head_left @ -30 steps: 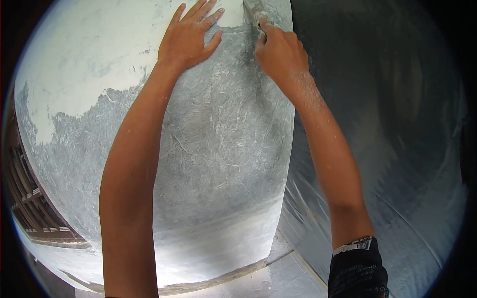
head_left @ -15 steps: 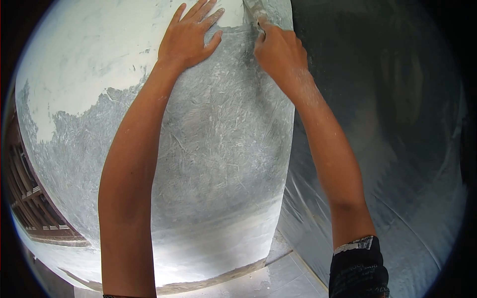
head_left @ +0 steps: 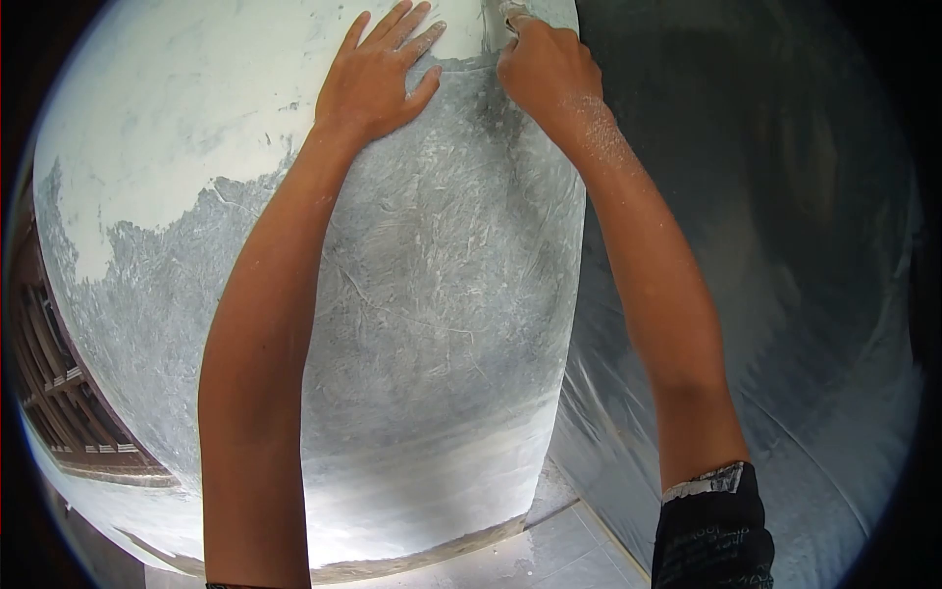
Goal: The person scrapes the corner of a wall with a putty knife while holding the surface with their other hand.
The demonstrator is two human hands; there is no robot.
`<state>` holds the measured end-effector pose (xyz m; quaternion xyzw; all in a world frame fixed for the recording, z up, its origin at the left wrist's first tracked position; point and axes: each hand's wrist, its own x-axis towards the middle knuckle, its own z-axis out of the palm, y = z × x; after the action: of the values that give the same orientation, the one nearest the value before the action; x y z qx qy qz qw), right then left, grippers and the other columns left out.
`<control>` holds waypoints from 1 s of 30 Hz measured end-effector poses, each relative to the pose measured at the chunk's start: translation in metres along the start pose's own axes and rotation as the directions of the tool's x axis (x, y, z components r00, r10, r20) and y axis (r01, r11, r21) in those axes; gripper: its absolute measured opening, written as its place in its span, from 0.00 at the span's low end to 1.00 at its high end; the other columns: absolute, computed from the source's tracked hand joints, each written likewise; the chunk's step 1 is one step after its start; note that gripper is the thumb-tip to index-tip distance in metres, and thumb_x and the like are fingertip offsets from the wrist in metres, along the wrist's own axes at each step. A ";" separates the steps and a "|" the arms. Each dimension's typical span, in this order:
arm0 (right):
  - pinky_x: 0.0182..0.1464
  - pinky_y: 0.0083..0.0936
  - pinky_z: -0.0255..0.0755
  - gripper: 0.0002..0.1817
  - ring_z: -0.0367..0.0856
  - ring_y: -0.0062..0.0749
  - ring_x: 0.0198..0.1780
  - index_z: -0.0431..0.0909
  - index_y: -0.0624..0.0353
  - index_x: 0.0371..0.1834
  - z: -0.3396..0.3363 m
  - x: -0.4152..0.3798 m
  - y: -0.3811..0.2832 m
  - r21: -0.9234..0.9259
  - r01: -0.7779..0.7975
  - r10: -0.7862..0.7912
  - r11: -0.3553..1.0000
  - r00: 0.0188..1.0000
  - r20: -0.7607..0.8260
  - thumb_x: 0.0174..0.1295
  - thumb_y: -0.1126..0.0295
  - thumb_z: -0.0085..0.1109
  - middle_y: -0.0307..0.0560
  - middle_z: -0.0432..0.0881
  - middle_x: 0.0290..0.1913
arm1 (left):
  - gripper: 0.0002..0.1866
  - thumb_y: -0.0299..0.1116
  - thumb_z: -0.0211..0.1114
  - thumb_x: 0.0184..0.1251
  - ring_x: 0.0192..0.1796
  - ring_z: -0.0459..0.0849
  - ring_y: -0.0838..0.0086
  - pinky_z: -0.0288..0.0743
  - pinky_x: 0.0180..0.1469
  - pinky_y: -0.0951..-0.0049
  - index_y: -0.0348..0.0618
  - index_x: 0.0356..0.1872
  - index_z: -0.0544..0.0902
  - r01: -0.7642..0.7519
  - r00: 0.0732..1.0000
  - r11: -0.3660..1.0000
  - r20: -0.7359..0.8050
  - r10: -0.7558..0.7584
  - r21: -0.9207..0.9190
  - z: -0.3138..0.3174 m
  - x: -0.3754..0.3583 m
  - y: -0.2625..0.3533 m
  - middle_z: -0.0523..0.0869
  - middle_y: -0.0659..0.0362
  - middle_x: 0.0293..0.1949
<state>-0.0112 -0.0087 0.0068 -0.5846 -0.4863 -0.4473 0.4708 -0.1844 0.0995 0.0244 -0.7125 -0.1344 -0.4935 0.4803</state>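
Observation:
A wall fills the middle, grey and rough low down, with a white coating left on its upper part. My left hand lies on it with fingers spread, pressed where white meets grey; its fingertips are dusty. Close to the wall's right edge, my right hand is closed around a scraper. Only a little of that tool shows, at the top of the view; its blade is mostly hidden or out of frame. White dust covers my right wrist.
Dark plastic sheeting hangs along the right of the wall. A brown wooden lattice is set in at the lower left. Pale floor tiles show below, by the wall's foot.
My right hand has moved slightly upward with the scraper, and less of the tool shows. More dust speckles the right forearm. The left hand stays on the wall.

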 end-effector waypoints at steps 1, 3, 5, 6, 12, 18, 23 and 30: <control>0.55 0.53 0.80 0.22 0.88 0.62 0.49 0.79 0.50 0.68 0.000 0.004 -0.001 0.014 0.016 -0.015 1.000 0.999 -0.032 0.71 0.66 0.52 0.64 0.88 0.46 | 0.30 0.43 0.60 0.71 0.81 0.61 0.57 0.49 0.82 0.51 0.42 0.71 0.75 0.003 1.000 1.000 0.012 -0.003 0.005 -0.001 0.000 -0.001 0.68 0.49 0.77; 0.55 0.53 0.80 0.22 0.87 0.62 0.49 0.79 0.50 0.67 -0.003 -0.009 0.000 0.021 0.012 -0.012 1.000 1.000 -0.005 0.71 0.66 0.52 0.64 0.88 0.46 | 0.30 0.43 0.60 0.71 0.81 0.60 0.57 0.49 0.82 0.51 0.42 0.71 0.74 0.003 1.000 1.000 0.008 -0.003 0.001 0.001 -0.002 -0.001 0.67 0.49 0.77; 0.55 0.53 0.80 0.22 0.87 0.62 0.50 0.79 0.50 0.67 -0.008 -0.025 0.000 0.022 0.007 -0.007 1.000 1.000 0.016 0.71 0.66 0.52 0.65 0.88 0.46 | 0.30 0.43 0.60 0.71 0.81 0.60 0.57 0.48 0.82 0.51 0.42 0.71 0.74 0.000 1.000 1.000 -0.003 0.000 -0.005 0.003 0.000 -0.002 0.67 0.49 0.77; 0.56 0.53 0.80 0.22 0.87 0.62 0.50 0.80 0.51 0.67 -0.010 -0.033 -0.003 0.006 -0.025 0.024 1.000 0.998 0.064 0.71 0.66 0.52 0.65 0.88 0.47 | 0.30 0.43 0.60 0.71 0.81 0.60 0.57 0.48 0.82 0.51 0.42 0.71 0.74 -0.002 1.000 1.000 -0.007 0.002 0.008 0.004 0.000 -0.003 0.67 0.49 0.77; 0.57 0.51 0.79 0.18 0.85 0.61 0.53 0.80 0.59 0.61 -0.019 0.007 -0.011 0.032 -0.030 0.027 0.999 0.997 0.076 0.72 0.66 0.50 0.66 0.85 0.50 | 0.30 0.43 0.60 0.71 0.81 0.60 0.57 0.48 0.82 0.51 0.42 0.71 0.74 0.007 1.000 1.000 0.013 -0.007 0.003 0.000 0.000 0.000 0.67 0.49 0.77; 0.57 0.53 0.79 0.23 0.86 0.64 0.50 0.78 0.49 0.68 -0.004 -0.024 0.001 -0.011 0.004 -0.004 1.000 1.000 0.030 0.70 0.65 0.50 0.64 0.88 0.47 | 0.30 0.43 0.61 0.71 0.81 0.60 0.57 0.49 0.82 0.51 0.42 0.71 0.74 0.005 1.000 1.000 0.010 -0.005 -0.010 0.000 -0.001 -0.001 0.67 0.49 0.77; 0.56 0.53 0.80 0.23 0.86 0.64 0.51 0.78 0.48 0.69 -0.005 0.006 -0.002 -0.015 0.029 -0.029 0.999 1.000 -0.008 0.71 0.65 0.50 0.65 0.87 0.48 | 0.30 0.43 0.61 0.70 0.81 0.60 0.57 0.48 0.82 0.51 0.43 0.71 0.74 0.018 1.000 1.000 0.024 -0.017 -0.007 -0.001 0.001 0.000 0.66 0.49 0.77; 0.52 0.51 0.82 0.21 0.88 0.61 0.50 0.79 0.55 0.64 -0.008 -0.022 -0.001 -0.027 0.037 -0.036 0.999 0.998 0.046 0.67 0.70 0.53 0.65 0.87 0.46 | 0.31 0.47 0.57 0.74 0.83 0.55 0.59 0.43 0.83 0.50 0.46 0.74 0.71 0.019 1.000 0.999 0.016 -0.019 0.030 0.008 0.015 -0.011 0.62 0.49 0.80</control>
<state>-0.0154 -0.0192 -0.0134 -0.5923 -0.5012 -0.4490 0.4432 -0.1802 0.1073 0.0427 -0.7079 -0.1527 -0.4900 0.4851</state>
